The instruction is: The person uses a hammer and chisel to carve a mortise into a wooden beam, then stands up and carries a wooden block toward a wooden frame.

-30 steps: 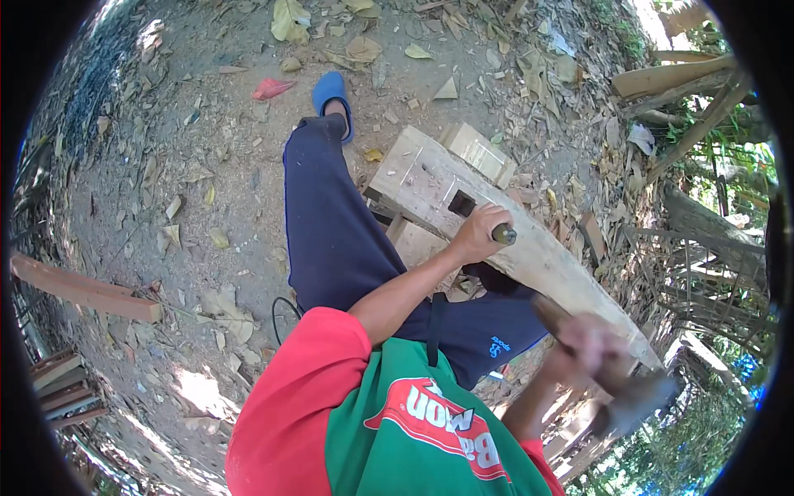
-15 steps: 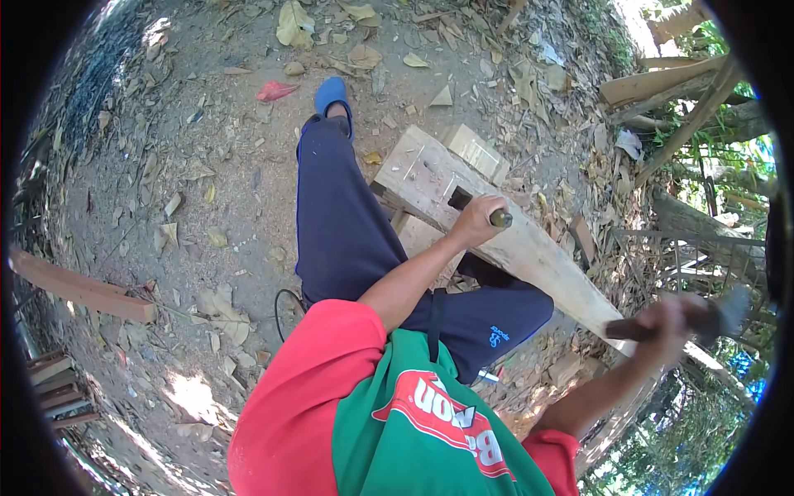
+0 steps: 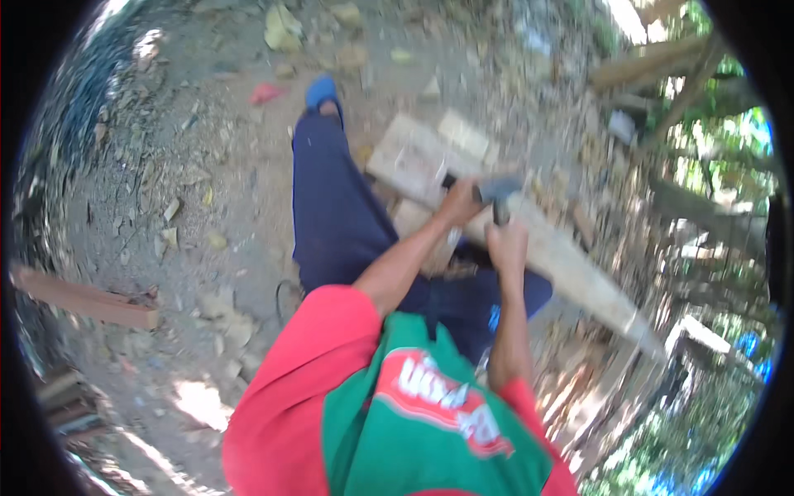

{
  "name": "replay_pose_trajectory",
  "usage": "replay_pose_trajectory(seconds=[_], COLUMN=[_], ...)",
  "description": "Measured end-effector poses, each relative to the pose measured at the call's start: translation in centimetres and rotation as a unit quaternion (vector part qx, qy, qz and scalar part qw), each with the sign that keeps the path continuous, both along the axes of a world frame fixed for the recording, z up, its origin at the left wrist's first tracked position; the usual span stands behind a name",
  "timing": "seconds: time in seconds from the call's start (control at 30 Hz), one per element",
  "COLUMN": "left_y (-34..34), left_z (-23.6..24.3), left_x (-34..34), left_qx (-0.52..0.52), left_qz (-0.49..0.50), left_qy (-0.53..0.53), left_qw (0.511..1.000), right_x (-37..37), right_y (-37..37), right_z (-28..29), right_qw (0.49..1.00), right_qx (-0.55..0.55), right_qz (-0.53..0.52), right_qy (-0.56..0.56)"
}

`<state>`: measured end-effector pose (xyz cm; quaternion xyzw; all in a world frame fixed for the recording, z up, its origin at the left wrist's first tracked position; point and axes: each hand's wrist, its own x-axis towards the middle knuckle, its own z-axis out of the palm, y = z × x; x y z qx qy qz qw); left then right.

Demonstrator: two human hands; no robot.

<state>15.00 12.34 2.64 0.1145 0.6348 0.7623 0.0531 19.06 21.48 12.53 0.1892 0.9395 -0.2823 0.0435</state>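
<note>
My left hand is closed round the handle of a chisel, whose butt end pokes out of the fist. The chisel's blade is hidden by the hand, beside a dark rectangular hole cut in a long pale timber. In my right hand is a hammer, gripped by its dark handle. Its grey head is at the chisel's butt, touching or very near it; blur leaves this unclear. The timber slants from the upper middle down to the right, past my bent leg.
A pale wood block lies against the timber's far side, and another wooden piece is under its near side. A reddish-brown plank lies at the left. Branches stand at the upper right. Dry leaves and chips litter the dirt ground.
My right hand has swung the hammer from the far right inward to the chisel's butt. My left hand keeps its hold at the hole. The whole view has shifted slightly and blurred.
</note>
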Motion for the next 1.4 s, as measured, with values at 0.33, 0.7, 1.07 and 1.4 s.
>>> replay_pose_trajectory(seconds=[0.33,0.7,1.07,1.4], left_y=[1.7,-1.0,-1.3,-0.7], left_z=[-1.0,-0.5,-0.3,-3.8], left_x=[-4.2,-4.7,-4.0,-4.9], left_qx=[-0.08,-0.127,-0.179,-0.181], left_qz=[-0.014,-0.071,-0.028,-0.066], left_qy=[0.068,0.074,0.017,0.044], left_qw=[0.994,0.987,0.983,0.98], right_x=[-0.6,2.1,3.6,5.2], right_y=[2.1,2.0,10.1,11.8], right_z=[24.4,-1.6,-10.8,-14.9], right_qw=[0.857,0.993,0.916,0.952], right_qx=[-0.273,-0.106,-0.32,-0.247], right_qz=[-0.075,-0.041,-0.22,-0.17], right_qy=[0.432,0.044,-0.1,-0.067])
